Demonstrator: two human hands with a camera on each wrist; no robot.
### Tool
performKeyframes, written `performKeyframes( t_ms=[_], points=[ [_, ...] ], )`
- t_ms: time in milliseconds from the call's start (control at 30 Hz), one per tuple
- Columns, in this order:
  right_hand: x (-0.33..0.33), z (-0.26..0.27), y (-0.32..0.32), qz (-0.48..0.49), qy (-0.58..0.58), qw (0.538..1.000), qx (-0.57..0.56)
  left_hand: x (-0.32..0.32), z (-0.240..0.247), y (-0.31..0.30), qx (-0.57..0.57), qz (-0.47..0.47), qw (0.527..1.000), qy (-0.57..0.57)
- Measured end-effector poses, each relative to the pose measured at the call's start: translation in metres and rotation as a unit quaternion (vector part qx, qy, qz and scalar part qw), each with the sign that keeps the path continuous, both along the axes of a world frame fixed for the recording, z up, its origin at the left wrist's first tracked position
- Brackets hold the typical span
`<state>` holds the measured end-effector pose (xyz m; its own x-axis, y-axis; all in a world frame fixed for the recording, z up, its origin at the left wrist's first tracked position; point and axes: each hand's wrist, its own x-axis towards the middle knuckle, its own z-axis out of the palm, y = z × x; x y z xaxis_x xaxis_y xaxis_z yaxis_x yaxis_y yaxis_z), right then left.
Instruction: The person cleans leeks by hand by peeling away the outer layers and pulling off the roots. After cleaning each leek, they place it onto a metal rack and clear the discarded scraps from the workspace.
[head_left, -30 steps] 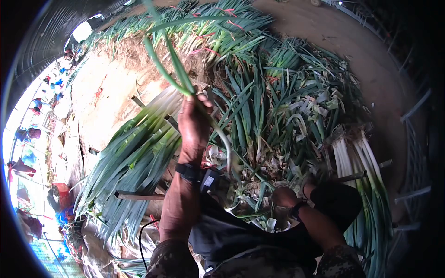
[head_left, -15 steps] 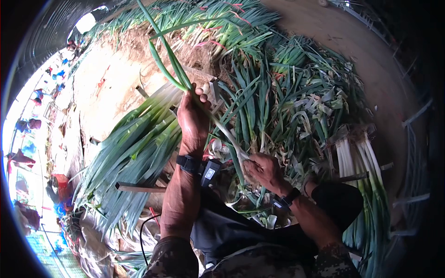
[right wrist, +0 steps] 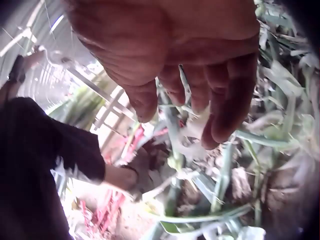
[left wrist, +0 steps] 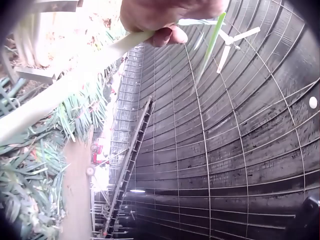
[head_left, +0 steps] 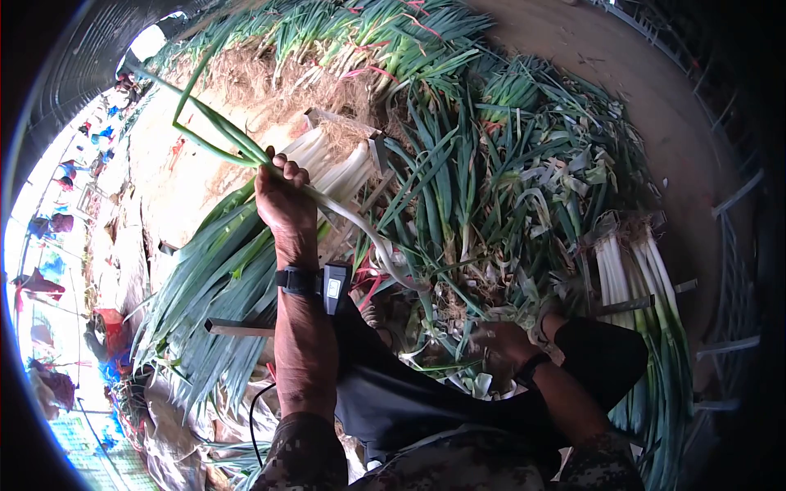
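Observation:
The left hand (head_left: 285,200) grips one long green onion (head_left: 354,214) where its white stalk meets the green leaves. Its leaves point to the upper left and the bent white end hangs toward the lower right. In the left wrist view, the pale stalk (left wrist: 37,102) runs down left from the curled fingers. Low over the peeled scraps, the right hand (head_left: 501,342) is apart from the stalk and blurred. In the right wrist view, the right hand (right wrist: 175,55) has its fingers loosely bent, and nothing shows held in them.
A pile of onions (head_left: 217,282) lies on a metal-framed rack at left. Loose onions and leaf scraps (head_left: 557,184) fill the middle right. Another bundle (head_left: 643,303) rests on a frame at right. Tied bundles (head_left: 393,49) lie at the back; a metal bar (head_left: 241,329) juts out at left.
The left hand has moved left with the onion, whose leaves now tilt further left. The right hand has let go of the root end and moved down to the right.

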<state>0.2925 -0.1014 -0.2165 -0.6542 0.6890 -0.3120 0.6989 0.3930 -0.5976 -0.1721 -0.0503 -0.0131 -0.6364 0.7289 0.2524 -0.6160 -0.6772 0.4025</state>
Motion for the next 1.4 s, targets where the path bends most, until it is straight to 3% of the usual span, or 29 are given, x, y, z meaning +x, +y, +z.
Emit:
performKeyframes(
  t_ms=[33, 100, 233, 333, 467, 567, 667, 767, 900, 1067, 1233, 1300, 1400],
  points=[
    [-0.008, 0.009, 0.004, -0.019, 0.069, 0.997, 0.03, -0.002, -0.001, 0.0, 0.02, -0.022, 0.999, -0.016],
    [-0.034, 0.048, 0.018, -0.096, 0.168, 0.978, -0.072, -0.003, -0.005, 0.0, 0.05, -0.058, 0.996, -0.039],
    [-0.079, 0.11, 0.035, -0.146, 0.402, 0.885, -0.184, -0.001, -0.003, -0.002, 0.104, -0.122, 0.985, -0.069],
    [-0.1, 0.154, 0.044, -0.083, 0.344, 0.935, -0.031, -0.004, -0.008, -0.003, 0.121, -0.138, 0.982, -0.044],
    [-0.142, 0.181, 0.046, -0.049, 0.372, 0.925, 0.056, 0.007, -0.006, -0.002, 0.145, -0.168, 0.97, -0.094],
    [-0.15, 0.187, 0.05, -0.072, 0.321, 0.943, -0.048, 0.018, 0.003, -0.002, 0.121, -0.151, 0.976, -0.098],
    [-0.15, 0.165, 0.053, -0.1, 0.338, 0.928, -0.117, 0.019, 0.004, 0.0, 0.127, -0.16, 0.973, -0.106],
    [-0.149, 0.165, 0.049, -0.155, 0.463, 0.829, -0.272, 0.018, 0.006, -0.002, 0.121, -0.154, 0.975, -0.104],
    [-0.141, 0.167, 0.051, -0.224, 0.514, 0.733, -0.384, 0.017, 0.006, -0.004, 0.13, -0.16, 0.974, -0.09],
    [-0.119, 0.162, 0.057, -0.164, 0.469, 0.82, -0.284, 0.008, 0.003, -0.007, 0.171, -0.202, 0.959, -0.099],
    [-0.086, 0.135, 0.071, -0.261, 0.459, 0.825, -0.201, 0.008, 0.008, -0.01, 0.189, -0.219, 0.953, -0.089],
    [-0.071, 0.121, 0.076, -0.264, 0.391, 0.869, -0.15, 0.01, 0.011, -0.011, 0.194, -0.209, 0.954, -0.09],
    [-0.058, 0.098, 0.078, -0.155, 0.3, 0.941, -0.037, 0.015, 0.014, -0.011, 0.209, -0.211, 0.952, -0.074]
  ],
)
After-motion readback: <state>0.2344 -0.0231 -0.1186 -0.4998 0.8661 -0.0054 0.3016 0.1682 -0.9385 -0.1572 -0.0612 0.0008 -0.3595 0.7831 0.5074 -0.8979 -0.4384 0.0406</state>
